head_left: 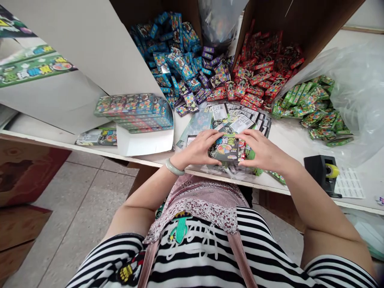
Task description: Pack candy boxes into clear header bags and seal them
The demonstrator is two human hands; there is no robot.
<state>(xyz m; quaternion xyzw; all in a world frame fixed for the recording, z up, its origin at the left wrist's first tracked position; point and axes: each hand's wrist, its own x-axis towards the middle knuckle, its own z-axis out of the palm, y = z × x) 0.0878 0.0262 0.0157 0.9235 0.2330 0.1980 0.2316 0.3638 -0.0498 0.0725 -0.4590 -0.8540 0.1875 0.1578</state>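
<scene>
Both of my hands meet over the front of the white table. My left hand (pixel 201 147), with a pale bangle on its wrist, grips the left side of a dark printed package (pixel 224 150) with a round colourful emblem. From the right, my right hand (pixel 264 151) holds it between thumb and fingers. Red and green small boxes (pixel 248 152) show at the package's right end, by the right fingers; whether they sit inside it I cannot tell. Beneath and behind lie dark printed sleeves (pixel 241 123) with white labels, loosely stacked.
Blue small boxes (pixel 183 66) and red ones (pixel 265 78) spill from cartons at the back, purple ones (pixel 220 74) between them. Green ones (pixel 312 106) lie in a clear bag at right, near a tape dispenser (pixel 321 174). Stacked filled packages (pixel 135 110) stand at left.
</scene>
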